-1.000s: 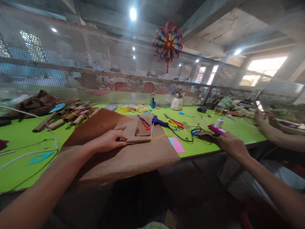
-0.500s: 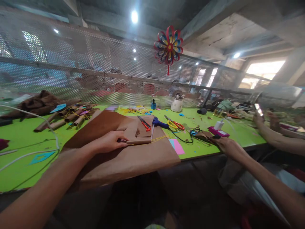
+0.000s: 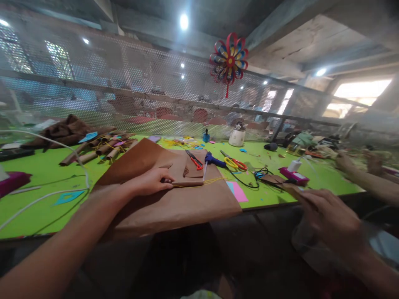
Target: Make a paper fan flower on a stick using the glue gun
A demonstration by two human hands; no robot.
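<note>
My left hand (image 3: 152, 180) rests on a large brown paper sheet (image 3: 193, 207), its fingers closed over the end of a thin rolled brown paper tube (image 3: 188, 183). A yellow string (image 3: 215, 180) runs along the tube. Beyond it lie a small folded brown paper piece (image 3: 195, 171), a red box cutter (image 3: 194, 160) and a blue glue gun (image 3: 215, 160) whose nozzle points at the tube's end. To the right, my right hand (image 3: 330, 214) is raised before the table edge, blurred, pinching what looks like a flat brown paper piece (image 3: 294, 190).
Scissors (image 3: 233, 162), a black cable (image 3: 249, 184) and a magenta power strip (image 3: 294, 176) lie on the right. Paper tubes (image 3: 109, 147) are piled back left, near a white cable (image 3: 82, 164). A white jar (image 3: 237, 136) stands behind. Another person's arm (image 3: 368, 178) reaches in from the right.
My right hand has come back from beside the power strip toward me, with a brown piece in its fingers. My left hand stays on the tube. The view has turned slightly left.
</note>
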